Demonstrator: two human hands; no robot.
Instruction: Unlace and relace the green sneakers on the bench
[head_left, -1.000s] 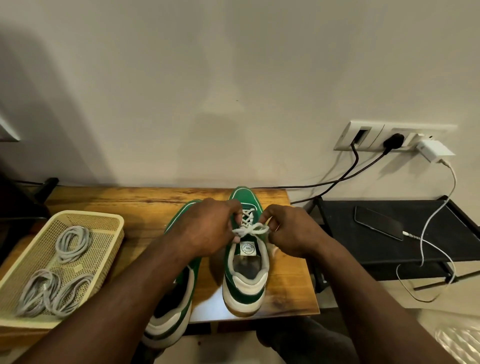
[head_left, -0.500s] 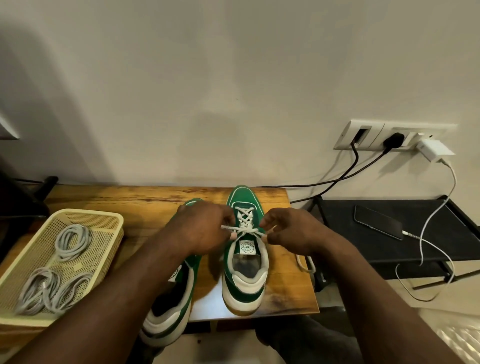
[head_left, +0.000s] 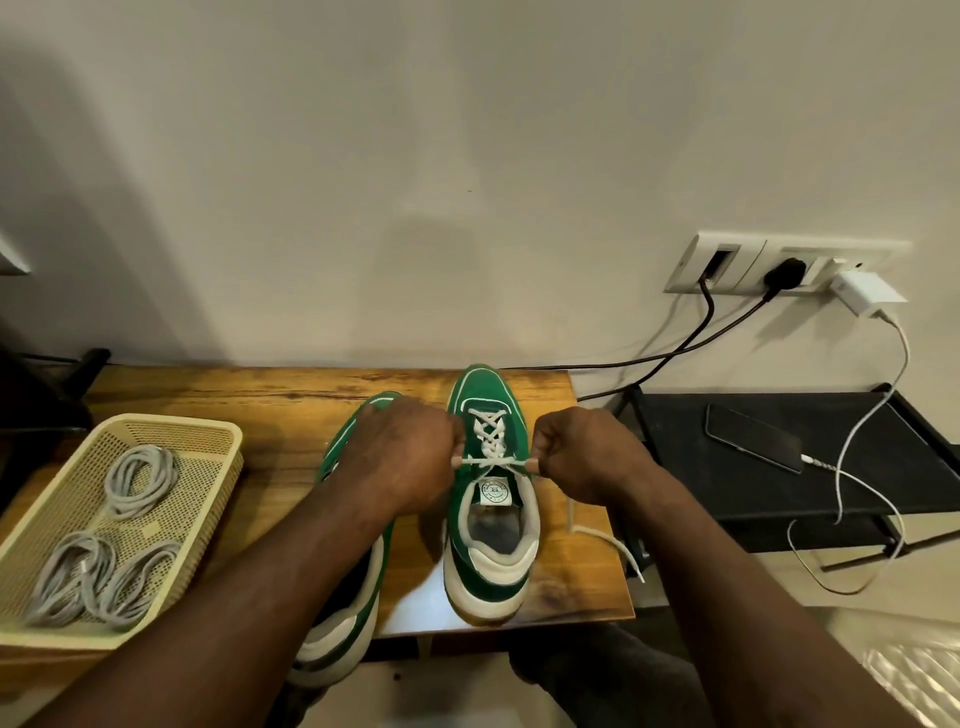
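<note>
We spread left hand (head_left: 410, 460) and right hand (head_left: 584, 457) wider, each grip pinching taut lace (head_left: 493, 461); right sneaker (head_left: 492, 578) looks laced, unknotted.

A white lace (head_left: 491, 461) is held taut across the laced sneaker (head_left: 480, 387), pinched by the left hand (head_left: 410, 457) and the right hand (head_left: 582, 452). A second sneaker (head_left: 332, 639) is partly covered by the left forearm. Both are stood on the wooden table (head_left: 234, 395), beside a yellow basket (head_left: 171, 423) of coiled grey cables (head_left: 140, 480).
</note>
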